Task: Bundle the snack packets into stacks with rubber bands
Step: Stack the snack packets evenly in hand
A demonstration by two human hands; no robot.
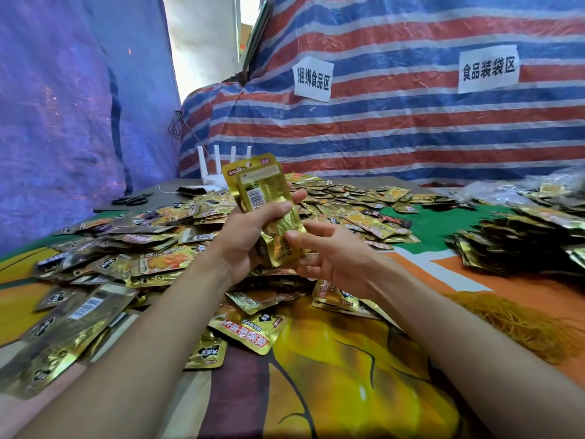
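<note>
My left hand [250,236] grips a small upright stack of gold snack packets [264,198] above the table, thumb across the front and fingers behind. My right hand [329,251] pinches the stack's lower end, thumb on its front face. A wide heap of loose gold packets [152,248] covers the table to the left and beyond my hands. A pile of tan rubber bands [519,324] lies at the right, beside my right forearm. No band shows on the held stack.
Bundled dark and gold packets [519,245] are piled at the far right. Black scissors [131,199] and a white router [218,172] sit at the back left. A striped tarp with paper signs [313,79] walls the back. The tablecloth [348,359] is bare near me.
</note>
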